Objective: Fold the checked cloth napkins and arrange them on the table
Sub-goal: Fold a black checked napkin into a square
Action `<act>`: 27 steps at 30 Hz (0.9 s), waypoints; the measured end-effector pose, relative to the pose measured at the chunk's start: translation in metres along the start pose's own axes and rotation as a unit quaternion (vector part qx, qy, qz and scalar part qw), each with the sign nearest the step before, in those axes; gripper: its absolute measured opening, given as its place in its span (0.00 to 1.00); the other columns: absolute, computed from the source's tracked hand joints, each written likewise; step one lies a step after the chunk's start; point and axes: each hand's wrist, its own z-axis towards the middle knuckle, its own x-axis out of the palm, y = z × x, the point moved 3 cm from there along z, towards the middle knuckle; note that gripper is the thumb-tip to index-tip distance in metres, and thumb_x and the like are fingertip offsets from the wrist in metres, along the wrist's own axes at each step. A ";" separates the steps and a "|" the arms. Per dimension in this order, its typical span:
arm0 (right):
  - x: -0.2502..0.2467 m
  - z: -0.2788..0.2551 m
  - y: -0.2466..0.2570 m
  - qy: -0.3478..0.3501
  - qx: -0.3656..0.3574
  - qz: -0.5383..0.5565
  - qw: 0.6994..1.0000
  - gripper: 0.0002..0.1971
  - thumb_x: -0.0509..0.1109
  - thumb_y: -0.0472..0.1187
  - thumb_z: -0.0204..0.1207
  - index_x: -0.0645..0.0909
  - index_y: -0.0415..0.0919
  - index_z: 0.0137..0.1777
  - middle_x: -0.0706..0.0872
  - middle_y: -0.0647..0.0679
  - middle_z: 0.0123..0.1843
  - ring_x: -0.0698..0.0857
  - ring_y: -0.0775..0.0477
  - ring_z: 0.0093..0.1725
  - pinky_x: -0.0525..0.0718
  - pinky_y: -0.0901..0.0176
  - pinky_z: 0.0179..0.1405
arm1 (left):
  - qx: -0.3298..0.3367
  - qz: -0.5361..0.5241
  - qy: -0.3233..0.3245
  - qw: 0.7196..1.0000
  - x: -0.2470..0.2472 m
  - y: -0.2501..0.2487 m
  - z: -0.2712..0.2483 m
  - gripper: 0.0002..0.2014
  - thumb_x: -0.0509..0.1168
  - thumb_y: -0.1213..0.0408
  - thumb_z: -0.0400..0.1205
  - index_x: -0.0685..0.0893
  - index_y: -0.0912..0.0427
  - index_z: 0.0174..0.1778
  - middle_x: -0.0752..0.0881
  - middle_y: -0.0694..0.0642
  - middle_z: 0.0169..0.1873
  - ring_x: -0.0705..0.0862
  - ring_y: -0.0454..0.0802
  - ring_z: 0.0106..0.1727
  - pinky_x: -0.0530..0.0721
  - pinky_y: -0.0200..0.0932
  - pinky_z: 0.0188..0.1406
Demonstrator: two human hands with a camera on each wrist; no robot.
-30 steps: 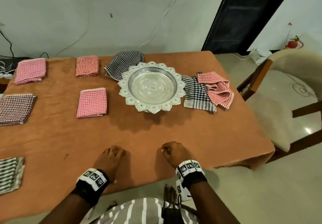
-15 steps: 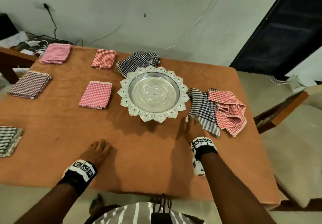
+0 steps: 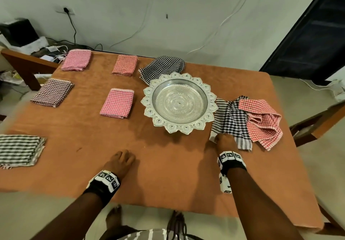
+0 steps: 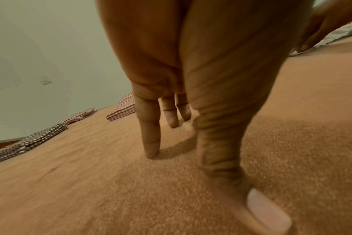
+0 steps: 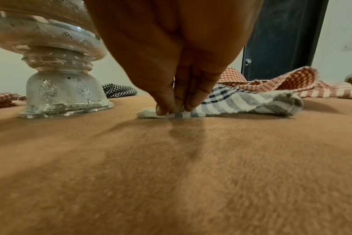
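A loose black-and-white checked napkin (image 3: 230, 122) lies right of the silver tray, partly under a crumpled red-and-white napkin (image 3: 261, 122). My right hand (image 3: 219, 139) is at its near left corner. In the right wrist view the fingertips (image 5: 189, 106) and thumb pinch that corner of the napkin (image 5: 241, 103) against the table. My left hand (image 3: 123, 157) rests on the orange tablecloth near the front edge, its straight fingers (image 4: 151, 143) touching the cloth and holding nothing. Another unfolded black-and-white napkin (image 3: 162, 66) lies behind the tray.
The silver pedestal tray (image 3: 147, 101) stands mid-table, close to the left of my right hand. Several folded napkins lie on the left half: pink (image 3: 76, 60), orange-red (image 3: 125, 65), pink (image 3: 117, 103), brown (image 3: 52, 92), grey-striped (image 3: 18, 151). A wooden chair (image 3: 317, 124) stands at the right.
My right hand has left the front edge, moved forward and right, and taken hold of the black-and-white napkin's near corner. The left hand stays on the table.
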 end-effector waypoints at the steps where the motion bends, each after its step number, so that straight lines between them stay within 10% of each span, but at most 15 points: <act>1: 0.003 -0.003 0.001 0.006 0.001 -0.004 1.000 0.10 0.68 0.35 0.81 0.88 0.31 0.55 0.86 0.32 0.56 0.82 0.29 0.60 0.82 0.45 0.56 | -0.005 0.025 0.003 1.000 -0.005 -0.003 -0.002 0.16 0.52 0.65 0.65 0.74 0.59 0.48 0.75 0.63 0.45 0.69 0.57 0.42 0.72 0.45 0.34; 5: 0.010 -0.022 0.015 0.012 0.021 0.031 0.999 0.13 0.70 0.38 0.79 0.81 0.35 0.61 0.82 0.35 0.63 0.77 0.31 0.65 0.77 0.42 0.64 | 0.024 0.073 0.129 0.989 0.006 0.001 -0.001 0.25 0.82 0.52 0.63 0.90 0.54 0.55 0.87 0.61 0.52 0.80 0.61 0.51 0.84 0.43 0.41; 7: 0.009 -0.033 0.023 0.013 0.029 0.038 0.999 0.17 0.72 0.42 0.80 0.78 0.34 0.63 0.83 0.34 0.63 0.77 0.31 0.65 0.78 0.44 0.63 | 0.019 0.021 0.090 0.996 0.001 0.005 -0.004 0.29 0.89 0.52 0.47 0.94 0.52 0.45 0.89 0.60 0.43 0.74 0.59 0.48 0.85 0.44 0.33; 9: 0.007 -0.043 0.032 0.032 0.034 0.011 0.999 0.16 0.71 0.44 0.82 0.79 0.33 0.62 0.85 0.33 0.62 0.79 0.32 0.64 0.77 0.47 0.61 | 0.062 0.056 0.118 0.990 -0.009 0.000 -0.010 0.32 0.87 0.55 0.59 0.89 0.57 0.59 0.86 0.66 0.55 0.74 0.63 0.58 0.88 0.50 0.47; 12: 0.002 -0.060 0.050 0.047 0.041 -0.027 0.998 0.14 0.67 0.41 0.84 0.79 0.34 0.66 0.84 0.35 0.65 0.80 0.35 0.66 0.77 0.49 0.65 | 0.060 0.052 0.130 0.988 -0.005 0.005 -0.018 0.33 0.64 0.68 0.84 0.58 0.64 0.84 0.61 0.68 0.81 0.62 0.68 0.80 0.65 0.58 0.78; 19: 0.041 -0.141 0.117 0.159 -0.052 -0.027 0.986 0.24 0.60 0.61 0.81 0.83 0.43 0.61 0.88 0.41 0.58 0.83 0.37 0.63 0.78 0.44 0.66 | 0.037 -0.005 0.136 0.990 0.003 0.013 -0.022 0.35 0.67 0.63 0.83 0.57 0.61 0.83 0.56 0.68 0.82 0.62 0.65 0.80 0.64 0.54 0.79; 23: 0.041 -0.195 0.179 0.233 -0.129 0.074 0.961 0.14 0.70 0.54 0.78 0.78 0.46 0.37 0.87 0.39 0.49 0.83 0.43 0.49 0.83 0.48 0.58 | 0.072 -0.105 0.135 0.983 0.017 0.025 -0.031 0.51 0.82 0.48 0.66 0.61 0.52 0.81 0.59 0.60 0.80 0.64 0.62 0.79 0.64 0.53 0.80; 27: 0.040 -0.230 0.232 0.284 -0.190 0.225 0.912 0.11 0.67 0.58 0.72 0.81 0.51 0.42 0.88 0.47 0.45 0.86 0.48 0.45 0.86 0.46 0.52 | 0.187 -0.354 0.068 0.914 0.017 0.028 -0.048 0.52 0.74 0.35 0.69 0.59 0.48 0.85 0.66 0.55 0.82 0.64 0.53 0.83 0.64 0.49 0.82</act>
